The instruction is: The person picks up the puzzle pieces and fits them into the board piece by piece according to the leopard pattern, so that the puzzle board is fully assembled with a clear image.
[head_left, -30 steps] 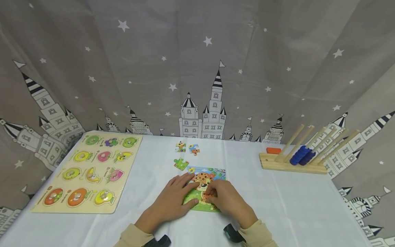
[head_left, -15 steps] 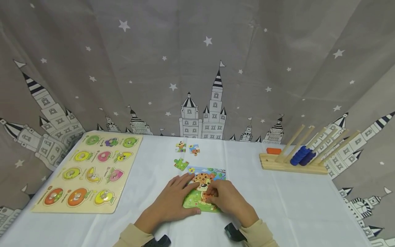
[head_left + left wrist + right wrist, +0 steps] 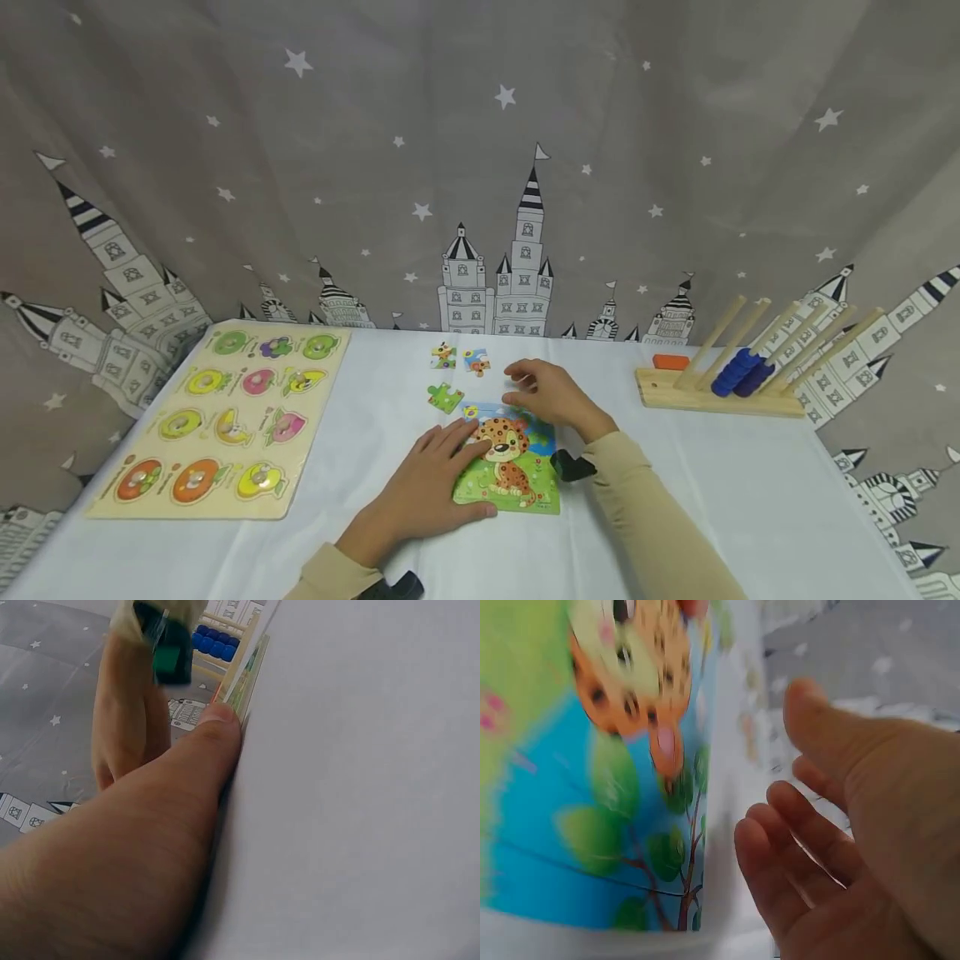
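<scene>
A picture jigsaw puzzle (image 3: 536, 475) of a spotted leopard on grass lies in front of me on the white table. My left hand (image 3: 423, 479) rests flat along its left edge, fingers straight, thumb near the lower left corner. Beyond the top edge hovers my right hand (image 3: 555, 392), fingers loosely bent and holding nothing. In the right wrist view that hand (image 3: 855, 847) is apart from the puzzle. Three loose pieces lie to the upper left: a green puzzle piece (image 3: 446, 397), a piece with an animal (image 3: 443, 356), and a blue-and-orange piece (image 3: 476, 361).
A wooden fruit peg board (image 3: 161, 450) lies on the left. At the right stands a wooden bead rack (image 3: 720, 402) with upright rods and blue beads, an orange-red block (image 3: 671, 362) behind it. A grey curtain (image 3: 375, 100) hangs behind the table.
My right hand has left the leopard's body and moved up past the puzzle's top edge, uncovering the lower right of the picture. The left thumb has slid down slightly.
</scene>
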